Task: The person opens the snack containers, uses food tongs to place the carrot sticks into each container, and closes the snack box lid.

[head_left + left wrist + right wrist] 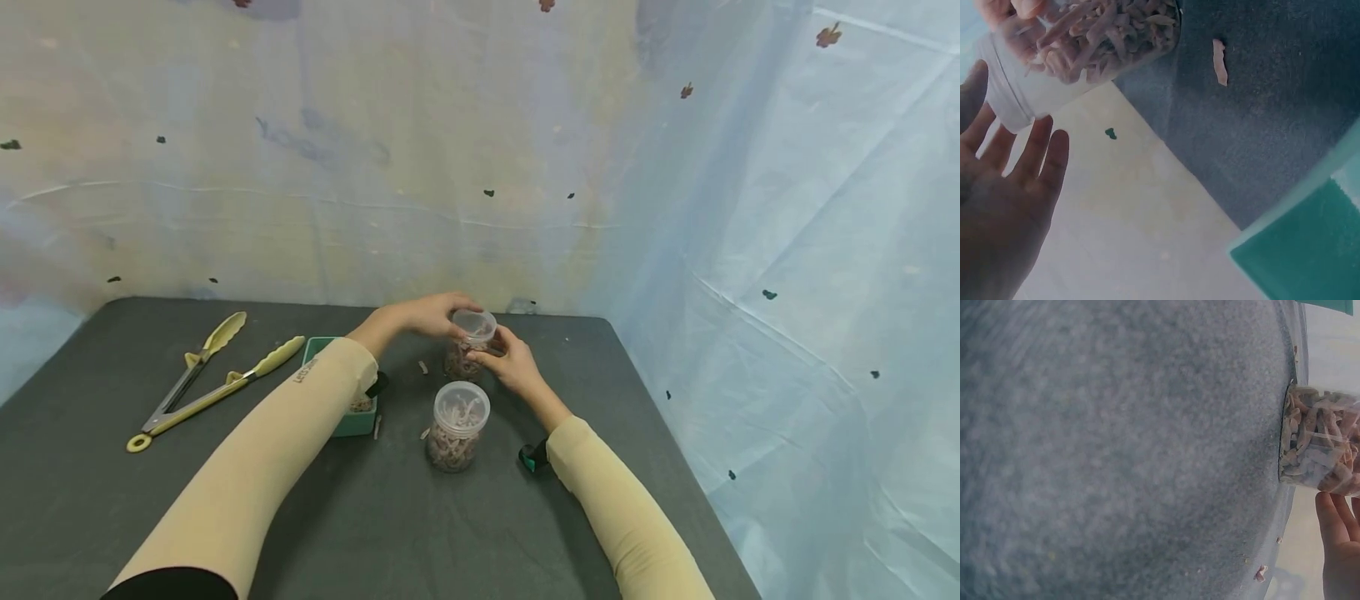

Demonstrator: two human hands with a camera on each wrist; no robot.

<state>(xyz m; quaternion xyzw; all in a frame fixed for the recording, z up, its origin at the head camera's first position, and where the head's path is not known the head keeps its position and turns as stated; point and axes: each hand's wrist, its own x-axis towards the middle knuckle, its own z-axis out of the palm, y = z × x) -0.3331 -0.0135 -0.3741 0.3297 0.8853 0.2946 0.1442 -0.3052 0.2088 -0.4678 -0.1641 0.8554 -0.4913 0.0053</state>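
Note:
Toward the back of the table stands a clear plastic jar [459, 364] of pale brownish strips. My left hand [429, 315] curls its fingers and thumb around the jar's translucent top, which also shows in the left wrist view as a whitish collar [1004, 84]. On the other side, my right hand [517, 367] grips the jar's upper part between thumb and fingers. The right wrist view shows its fingers [1335, 525] against the jar wall, the base on the table. Nearer me stands a second, similar jar [453, 446] of strips, touched by neither hand.
A green container [356, 427] with some strips inside sits left of the jars, partly behind my left forearm. Spread yellow-tipped tongs [197, 408] lie farther left. Loose strips [1220, 62] are scattered on the dark table [375, 533]. A hanging sheet [420, 233] borders the back.

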